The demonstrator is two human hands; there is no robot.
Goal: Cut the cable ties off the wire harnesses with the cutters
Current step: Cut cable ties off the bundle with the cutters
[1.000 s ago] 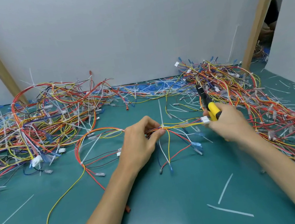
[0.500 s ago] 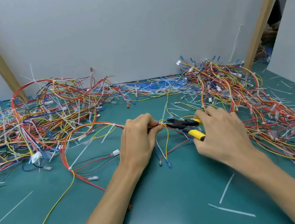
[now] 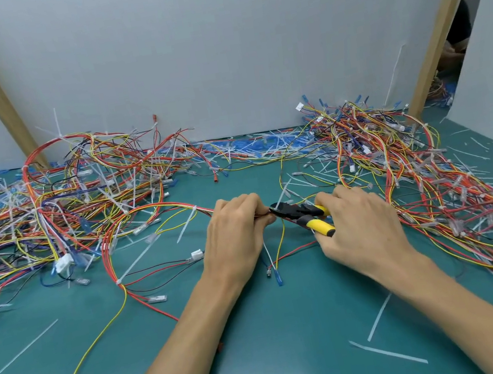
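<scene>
My left hand (image 3: 237,237) pinches a bundle of red, yellow and black wires, one wire harness (image 3: 136,239) that loops off to the left over the green mat. My right hand (image 3: 360,226) grips the yellow-handled cutters (image 3: 304,216). Their black jaws point left and sit right against my left fingertips, at the bundle. A white cable tie (image 3: 284,195) sticks up just above the jaws. Loose wire ends with small terminals (image 3: 278,275) hang below the pinched spot.
A big heap of tied harnesses (image 3: 43,202) covers the left of the green mat (image 3: 267,348). Another heap (image 3: 436,186) lies on the right. Cut white tie strips (image 3: 388,353) are scattered about. A grey wall with wooden posts closes the back.
My right hand swung the cutters from upright down to level and brought the jaws left to the bundle by my left fingertips. The harness shifted slightly toward me.
</scene>
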